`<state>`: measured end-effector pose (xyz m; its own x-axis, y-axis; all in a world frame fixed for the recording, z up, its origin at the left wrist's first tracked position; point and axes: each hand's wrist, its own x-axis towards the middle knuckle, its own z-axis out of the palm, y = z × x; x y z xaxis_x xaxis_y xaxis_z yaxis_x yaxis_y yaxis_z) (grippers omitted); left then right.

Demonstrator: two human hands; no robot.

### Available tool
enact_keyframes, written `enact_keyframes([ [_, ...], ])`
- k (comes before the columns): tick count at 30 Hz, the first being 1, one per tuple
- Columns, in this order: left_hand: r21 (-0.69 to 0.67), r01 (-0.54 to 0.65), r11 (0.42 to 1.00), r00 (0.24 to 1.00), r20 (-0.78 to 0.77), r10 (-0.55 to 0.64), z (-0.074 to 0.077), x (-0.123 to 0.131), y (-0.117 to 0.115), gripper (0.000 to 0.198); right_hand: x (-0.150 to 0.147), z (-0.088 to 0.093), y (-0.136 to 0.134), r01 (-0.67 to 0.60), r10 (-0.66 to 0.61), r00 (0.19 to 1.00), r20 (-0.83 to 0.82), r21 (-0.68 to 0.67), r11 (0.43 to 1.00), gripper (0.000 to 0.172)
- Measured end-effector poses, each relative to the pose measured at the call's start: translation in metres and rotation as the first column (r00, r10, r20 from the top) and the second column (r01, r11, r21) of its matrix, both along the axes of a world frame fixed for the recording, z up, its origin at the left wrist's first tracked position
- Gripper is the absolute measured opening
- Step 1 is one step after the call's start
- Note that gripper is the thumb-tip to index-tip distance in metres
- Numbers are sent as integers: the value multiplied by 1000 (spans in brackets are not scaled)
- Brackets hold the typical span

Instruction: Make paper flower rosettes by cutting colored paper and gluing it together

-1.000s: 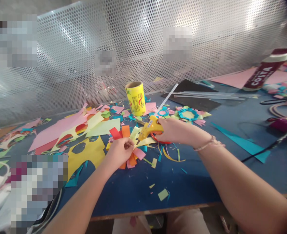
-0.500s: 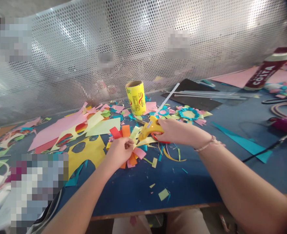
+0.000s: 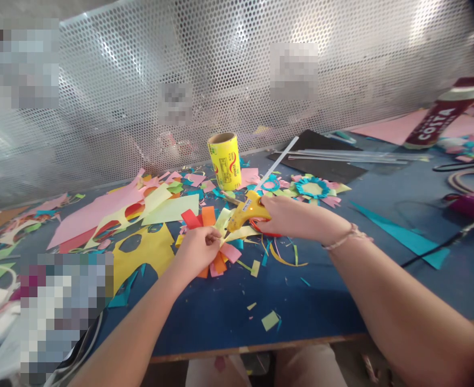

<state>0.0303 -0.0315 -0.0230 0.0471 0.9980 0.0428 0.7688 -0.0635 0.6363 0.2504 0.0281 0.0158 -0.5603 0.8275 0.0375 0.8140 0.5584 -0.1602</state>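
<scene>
My right hand point(image 3: 279, 214) is wrapped round a yellow glue gun point(image 3: 243, 210), with a long clear glue stick point(image 3: 279, 162) poking out of its back end. The gun's nozzle points down and left, close to the fingertips of my left hand point(image 3: 200, 247). Those fingers are closed in a pinch on a pale yellow paper strip point(image 3: 241, 233). Beneath them lies a paper flower point(image 3: 220, 263) made of red, orange, pink and yellow strips. My left hand hides the flower's middle, and I cannot tell whether the nozzle touches the strip.
A yellow film roll point(image 3: 225, 164) stands behind my hands, before a perforated metal screen point(image 3: 229, 70). Paper scraps and cut sheets point(image 3: 100, 207) spread leftward. Finished-looking paper flowers point(image 3: 313, 188), glue sticks point(image 3: 342, 156), a tilted COSTA bottle point(image 3: 438, 118) and a black cable point(image 3: 442, 247) lie rightward.
Almost nothing differs. The glue gun's nozzle has shifted very slightly down and left towards my left fingertips, while both hands keep their hold.
</scene>
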Motion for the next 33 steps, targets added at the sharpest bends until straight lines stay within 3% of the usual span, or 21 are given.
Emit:
enact_keyframes([
  [15, 16, 30, 999, 999, -34, -29, 2, 1, -1, 12, -2, 5, -3, 83, -83, 997, 2, -46, 996, 24],
  [20, 59, 165, 985, 985, -71, -160, 5, 2, -2, 15, -1, 8, -2, 129, -129, 991, -13, -52, 990, 25],
  [27, 115, 311, 943, 923, -273, -271, 6, 5, -4, 27, 3, 6, 4, 142, -142, 990, -27, -7, 990, 25],
  [33, 113, 338, 934, 902, -322, -287, 7, 3, -4, 27, 4, 7, 3, 165, -165, 986, -28, -6, 986, 28],
])
